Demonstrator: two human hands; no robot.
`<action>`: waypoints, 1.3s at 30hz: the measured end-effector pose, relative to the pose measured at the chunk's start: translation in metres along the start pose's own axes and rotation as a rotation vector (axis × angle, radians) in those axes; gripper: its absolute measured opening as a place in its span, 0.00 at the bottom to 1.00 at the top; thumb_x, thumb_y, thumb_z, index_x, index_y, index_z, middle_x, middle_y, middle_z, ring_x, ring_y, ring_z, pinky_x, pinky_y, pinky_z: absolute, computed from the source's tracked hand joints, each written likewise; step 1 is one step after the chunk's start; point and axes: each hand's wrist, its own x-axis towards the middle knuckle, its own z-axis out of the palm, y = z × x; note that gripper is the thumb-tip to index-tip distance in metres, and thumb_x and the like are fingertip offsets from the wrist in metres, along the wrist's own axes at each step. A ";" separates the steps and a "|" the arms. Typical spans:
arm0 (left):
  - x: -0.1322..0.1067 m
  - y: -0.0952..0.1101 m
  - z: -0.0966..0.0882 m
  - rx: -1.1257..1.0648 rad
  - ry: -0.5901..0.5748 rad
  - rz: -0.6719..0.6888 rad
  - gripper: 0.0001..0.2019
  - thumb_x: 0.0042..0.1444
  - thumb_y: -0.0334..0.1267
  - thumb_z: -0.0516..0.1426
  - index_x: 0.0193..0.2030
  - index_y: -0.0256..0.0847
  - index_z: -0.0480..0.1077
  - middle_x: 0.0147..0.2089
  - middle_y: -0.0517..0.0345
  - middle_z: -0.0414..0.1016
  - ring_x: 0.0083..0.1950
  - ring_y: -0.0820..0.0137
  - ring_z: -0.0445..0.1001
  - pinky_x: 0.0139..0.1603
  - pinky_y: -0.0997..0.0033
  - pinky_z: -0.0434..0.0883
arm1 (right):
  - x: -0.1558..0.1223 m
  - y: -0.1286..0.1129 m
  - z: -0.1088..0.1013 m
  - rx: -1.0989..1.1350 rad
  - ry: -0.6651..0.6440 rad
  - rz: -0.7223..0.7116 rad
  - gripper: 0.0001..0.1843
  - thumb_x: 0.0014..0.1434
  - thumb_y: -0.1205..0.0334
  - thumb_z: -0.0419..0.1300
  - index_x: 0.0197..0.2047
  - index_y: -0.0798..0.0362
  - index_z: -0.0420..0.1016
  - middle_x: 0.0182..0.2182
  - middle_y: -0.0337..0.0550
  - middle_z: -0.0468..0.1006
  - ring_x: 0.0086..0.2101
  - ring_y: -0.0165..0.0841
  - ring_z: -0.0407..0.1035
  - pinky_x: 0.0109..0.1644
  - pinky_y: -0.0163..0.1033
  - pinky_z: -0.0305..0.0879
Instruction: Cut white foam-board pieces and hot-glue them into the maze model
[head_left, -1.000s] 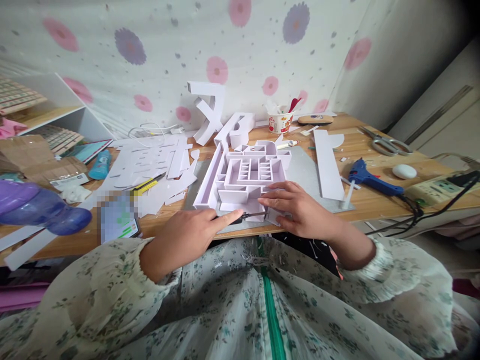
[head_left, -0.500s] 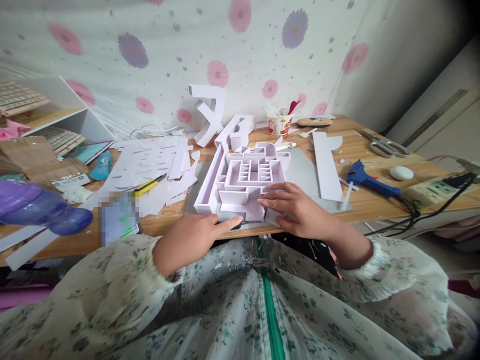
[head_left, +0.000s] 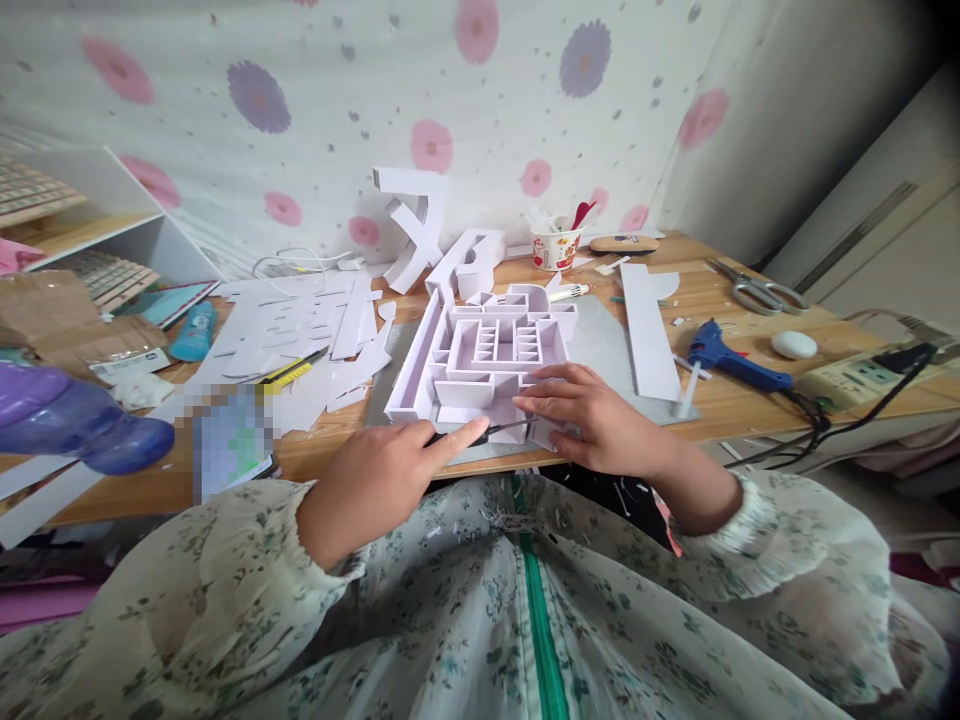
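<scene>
A white foam-board model [head_left: 465,390] with many thin upright walls lies on the grey cutting mat [head_left: 600,350] in front of me. My left hand [head_left: 394,465] is closed around the black handle of a craft knife [head_left: 491,433], its forefinger stretched along the top. The thin metal blade points right, across the model's front edge, and its tip ends near my right fingers. My right hand [head_left: 589,415] grips the model's front right corner, with the fingers bent over the wall and the thumb lower down. The palm hides part of that corner.
To the right lie a long white board piece [head_left: 652,335], a blue glue gun [head_left: 739,362], scissors [head_left: 757,290] and a power strip [head_left: 844,380]. Cut sheets [head_left: 285,325] and a yellow cutter [head_left: 292,372] are at the left, beside a purple bottle [head_left: 82,420]. A paper cup [head_left: 555,248] stands behind.
The craft knife has risen from low by the table edge to the model's front edge, and its blade now shows. My right hand has stayed nearly still.
</scene>
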 end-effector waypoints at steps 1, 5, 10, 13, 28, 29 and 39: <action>0.000 0.000 0.000 -0.004 -0.010 0.001 0.38 0.60 0.23 0.49 0.73 0.56 0.45 0.32 0.61 0.68 0.30 0.66 0.73 0.30 0.68 0.67 | 0.000 0.000 0.000 0.001 0.000 -0.001 0.29 0.54 0.72 0.57 0.61 0.56 0.72 0.54 0.50 0.76 0.57 0.48 0.61 0.60 0.55 0.59; -0.002 -0.001 0.001 -0.022 -0.030 -0.002 0.38 0.60 0.23 0.49 0.73 0.57 0.44 0.32 0.61 0.69 0.31 0.66 0.74 0.30 0.68 0.67 | 0.000 0.001 0.000 -0.008 -0.011 -0.006 0.30 0.55 0.72 0.58 0.62 0.56 0.71 0.55 0.50 0.75 0.56 0.48 0.62 0.61 0.56 0.58; -0.001 -0.003 0.001 -0.033 -0.049 -0.004 0.39 0.61 0.23 0.50 0.73 0.59 0.42 0.32 0.62 0.69 0.31 0.66 0.73 0.31 0.69 0.65 | -0.001 0.002 0.001 0.009 0.005 -0.009 0.28 0.55 0.72 0.58 0.60 0.56 0.72 0.54 0.50 0.76 0.56 0.48 0.62 0.60 0.55 0.59; 0.001 -0.004 0.002 -0.058 -0.061 0.001 0.39 0.61 0.23 0.50 0.73 0.59 0.41 0.33 0.61 0.70 0.32 0.67 0.74 0.31 0.70 0.65 | -0.001 0.002 0.002 0.010 0.008 -0.008 0.28 0.56 0.71 0.57 0.61 0.57 0.72 0.54 0.50 0.76 0.56 0.48 0.61 0.60 0.56 0.59; 0.003 -0.003 0.012 -0.052 -0.097 0.010 0.38 0.63 0.25 0.48 0.73 0.60 0.39 0.33 0.61 0.69 0.32 0.66 0.73 0.31 0.70 0.65 | -0.001 0.002 0.001 0.000 -0.001 -0.003 0.29 0.55 0.71 0.57 0.61 0.55 0.72 0.55 0.49 0.75 0.57 0.47 0.61 0.61 0.56 0.58; 0.003 -0.003 0.011 -0.051 -0.100 0.010 0.38 0.63 0.25 0.48 0.73 0.60 0.39 0.34 0.61 0.69 0.32 0.66 0.73 0.31 0.70 0.65 | -0.001 0.002 0.001 0.002 0.001 -0.003 0.29 0.55 0.72 0.57 0.61 0.55 0.72 0.55 0.49 0.75 0.57 0.47 0.61 0.61 0.55 0.58; 0.005 -0.003 0.007 -0.089 -0.137 0.005 0.37 0.63 0.25 0.48 0.73 0.61 0.41 0.34 0.61 0.70 0.33 0.67 0.74 0.31 0.71 0.64 | -0.001 0.001 0.001 -0.001 0.001 0.004 0.29 0.54 0.73 0.57 0.60 0.57 0.73 0.56 0.50 0.75 0.56 0.48 0.61 0.60 0.56 0.59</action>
